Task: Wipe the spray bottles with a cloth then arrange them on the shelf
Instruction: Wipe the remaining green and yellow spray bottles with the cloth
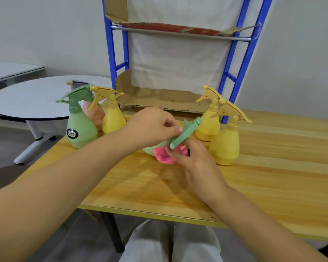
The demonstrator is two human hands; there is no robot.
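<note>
A green spray bottle (186,132) is tilted over the wooden table (273,157); my left hand (151,125) grips it near the neck. My right hand (193,157) holds a pink cloth (162,156) against the bottle's lower body, which is mostly hidden. Another green bottle (80,127) with a black label stands upright at left, a yellow bottle (113,118) beside it, and a pink bottle (97,114) partly hidden behind them. Two yellow bottles (209,123) (225,146) stand at right. The blue shelf (242,59) rises behind, its cardboard-lined lower level (159,100) bare.
A round grey table (36,99) stands at the left beyond the wooden table's edge. The upper shelf level (178,30) also carries cardboard. A white wall is behind. My legs show under the table's near edge.
</note>
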